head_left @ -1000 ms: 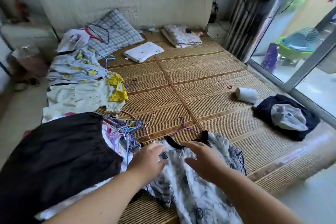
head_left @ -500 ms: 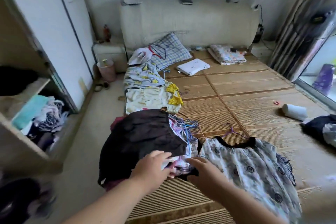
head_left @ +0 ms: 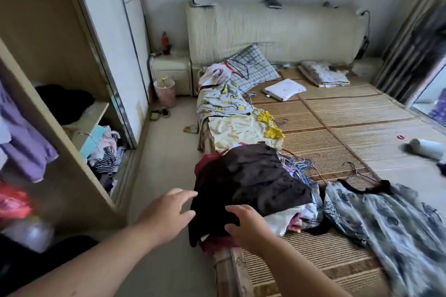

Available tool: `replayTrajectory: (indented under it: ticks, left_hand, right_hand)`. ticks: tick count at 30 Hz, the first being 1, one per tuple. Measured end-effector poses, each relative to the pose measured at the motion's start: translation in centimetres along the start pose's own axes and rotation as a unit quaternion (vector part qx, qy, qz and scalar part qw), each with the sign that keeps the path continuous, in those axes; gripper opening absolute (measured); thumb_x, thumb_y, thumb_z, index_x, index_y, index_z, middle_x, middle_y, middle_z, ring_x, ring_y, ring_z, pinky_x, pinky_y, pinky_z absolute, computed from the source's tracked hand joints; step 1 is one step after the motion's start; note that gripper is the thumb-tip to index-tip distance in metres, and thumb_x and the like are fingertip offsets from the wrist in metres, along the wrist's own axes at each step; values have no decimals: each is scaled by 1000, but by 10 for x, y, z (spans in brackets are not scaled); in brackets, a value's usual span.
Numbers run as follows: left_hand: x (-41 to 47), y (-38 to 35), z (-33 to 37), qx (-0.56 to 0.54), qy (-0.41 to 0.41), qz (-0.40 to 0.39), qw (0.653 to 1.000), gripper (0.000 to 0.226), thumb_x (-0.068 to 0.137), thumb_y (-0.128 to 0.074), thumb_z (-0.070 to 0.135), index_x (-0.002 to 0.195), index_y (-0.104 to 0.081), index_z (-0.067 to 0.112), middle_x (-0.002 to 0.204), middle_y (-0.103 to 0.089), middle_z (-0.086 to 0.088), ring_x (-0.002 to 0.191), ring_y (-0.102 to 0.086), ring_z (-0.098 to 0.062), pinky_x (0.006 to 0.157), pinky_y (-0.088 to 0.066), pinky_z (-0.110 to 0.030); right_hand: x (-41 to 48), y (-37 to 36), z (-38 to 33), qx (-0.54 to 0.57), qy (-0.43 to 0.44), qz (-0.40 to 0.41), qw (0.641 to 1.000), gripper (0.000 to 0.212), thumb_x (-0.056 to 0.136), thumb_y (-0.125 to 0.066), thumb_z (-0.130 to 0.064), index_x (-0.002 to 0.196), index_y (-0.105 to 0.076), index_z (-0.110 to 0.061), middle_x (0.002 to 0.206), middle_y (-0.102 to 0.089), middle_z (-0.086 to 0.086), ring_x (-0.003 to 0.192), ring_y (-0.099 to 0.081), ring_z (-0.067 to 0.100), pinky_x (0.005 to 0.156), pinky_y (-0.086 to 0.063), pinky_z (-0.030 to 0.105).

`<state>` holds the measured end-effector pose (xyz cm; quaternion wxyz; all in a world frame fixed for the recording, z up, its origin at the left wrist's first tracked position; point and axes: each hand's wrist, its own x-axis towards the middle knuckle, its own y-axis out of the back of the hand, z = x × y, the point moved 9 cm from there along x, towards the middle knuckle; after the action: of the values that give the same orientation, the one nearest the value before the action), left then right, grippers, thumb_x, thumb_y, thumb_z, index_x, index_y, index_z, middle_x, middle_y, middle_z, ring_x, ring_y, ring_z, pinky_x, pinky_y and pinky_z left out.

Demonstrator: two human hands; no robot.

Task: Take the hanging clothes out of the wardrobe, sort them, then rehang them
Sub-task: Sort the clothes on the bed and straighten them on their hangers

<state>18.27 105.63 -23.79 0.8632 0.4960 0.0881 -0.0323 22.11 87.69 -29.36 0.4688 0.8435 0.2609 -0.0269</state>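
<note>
A dark brown garment lies on top of a pile of clothes and thin wire hangers at the bed's left edge. My left hand hovers open just left of that pile, fingers spread. My right hand rests fingers-down on the garment's near edge, holding nothing that I can see. A white and grey patterned dress on a hanger lies flat to the right. A pale yellow garment and a blue printed one lie further up the bed. The open wardrobe stands at left.
The bed's woven mat holds a checked pillow, a white folded item and a white roll. Wardrobe shelves hold folded clothes and a purple garment. A pink bin and slippers sit on the floor.
The view has swung left, bringing the wardrobe into sight. Both my hands left the patterned dress and moved left to the pile under the dark garment.
</note>
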Motion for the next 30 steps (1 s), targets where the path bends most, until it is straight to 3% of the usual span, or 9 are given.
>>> replayTrajectory:
  ticks: [4, 14, 23, 30]
  left_hand:
    - [1, 32, -48, -1, 6, -8, 1000, 47, 90, -57, 30, 136, -47, 31, 139, -42, 6, 121, -49, -10, 96, -37, -20]
    - [93, 41, -62, 3, -38, -37, 999, 46, 88, -56, 35, 133, -47, 36, 137, -44, 11, 113, -53, -10, 96, -44, -30]
    - [241, 7, 12, 37, -130, -120, 984, 48, 89, -54, 33, 136, -45, 33, 140, -43, 8, 122, -48, -11, 98, -38, -23]
    - [331, -5, 89, 55, -200, -157, 966, 47, 88, -53, 38, 135, -45, 39, 138, -46, 7, 123, -46, -13, 103, -37, -30]
  right_hand:
    - [28, -22, -32, -6, -25, -17, 1000, 54, 85, -57, -40, 137, -43, -35, 141, -42, -7, 129, -43, 16, 107, -37, 36]
    - [93, 2, -5, 65, -111, 60, 990, 50, 85, -63, -33, 133, -52, -27, 134, -50, -2, 119, -53, 15, 103, -41, 28]
    - [148, 61, 88, 106, -218, 110, 964, 51, 83, -65, -31, 132, -52, -29, 133, -51, -2, 117, -55, 15, 99, -42, 24]
    - [174, 132, 154, 125, -291, 159, 935, 50, 83, -64, -31, 131, -52, -29, 116, -61, -2, 104, -59, 14, 81, -43, 22]
